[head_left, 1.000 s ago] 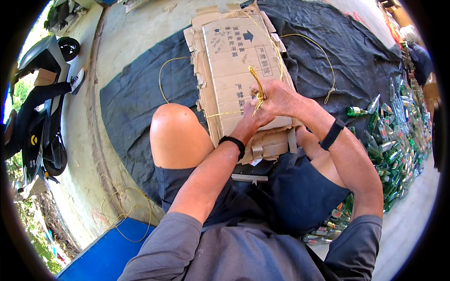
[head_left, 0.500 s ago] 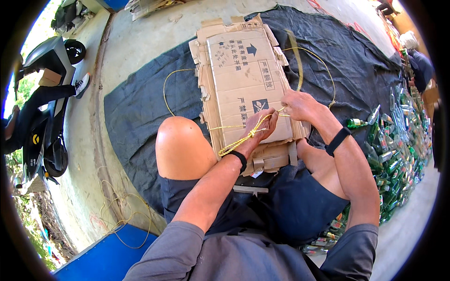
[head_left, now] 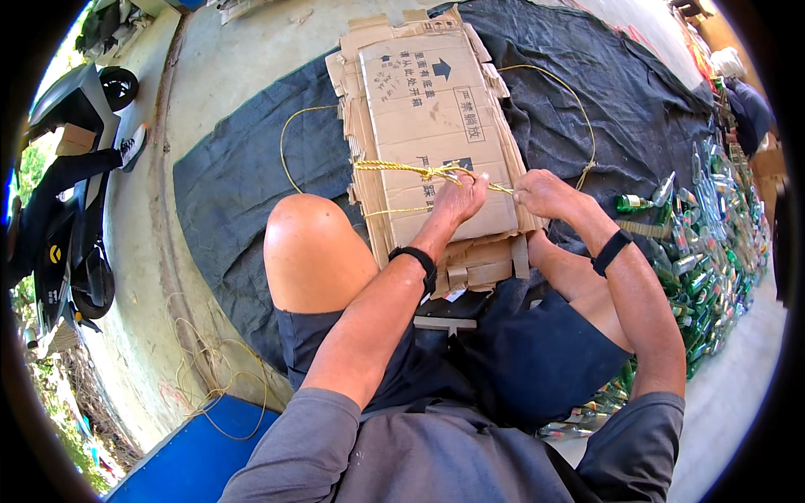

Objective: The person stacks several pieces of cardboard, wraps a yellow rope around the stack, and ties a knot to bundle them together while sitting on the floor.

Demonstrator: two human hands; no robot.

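Note:
A stack of flattened cardboard boxes (head_left: 419,121) lies on a dark sheet (head_left: 243,159) in front of my knees. Yellow rope (head_left: 390,166) crosses the stack, with a knotted, doubled length stretching left from my hands. My left hand (head_left: 461,199) is closed on the rope over the near part of the cardboard. Just right of it, my right hand (head_left: 543,193) pinches the rope close to the stack's right edge. A short piece of rope spans the gap between the hands. Other loops of the rope curve out on both sides of the stack.
A heap of glass bottles (head_left: 708,277) spreads at the right. A scooter (head_left: 80,193) stands at the left, with another person's leg (head_left: 92,163) beside it. Loose rope (head_left: 214,369) trails over the concrete onto a blue panel (head_left: 193,448) at the lower left.
The doubled rope bundle, which hung over my left wrist, now lies stretched leftward across the cardboard. My left hand has moved slightly up and left; the right hand has shifted slightly right.

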